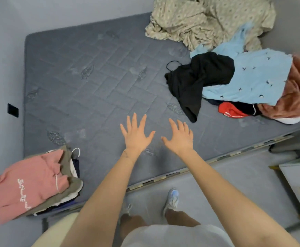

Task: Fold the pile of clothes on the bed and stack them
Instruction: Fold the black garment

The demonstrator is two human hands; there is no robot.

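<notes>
The left hand (136,134) and the right hand (179,139) are reaching out side by side over a bare patch of the mattress (92,77). All fingers are straight and splayed, gripping nothing. Whether the palms are pressing on the mattress or hovering above it, I cannot tell.

Well to the left of the left fingers, and nearer the person, a stack (69,184) of folded clothes is sitting at the mattress corner, with a pink sweatshirt (29,182) lying on top. Beyond the right fingers and off to their right, the pile (243,86) is lying in a heap, unfolded. A black garment (199,79) is nearest the fingertips, a light blue garment (249,81) is draping over it, and a red piece (233,110) and a rust-coloured piece (299,93) are showing beneath. Far beyond the fingers a patterned sheet (208,18) is lying crumpled.

The job looks partway done: several pieces are stacked and at least four are waiting.
</notes>
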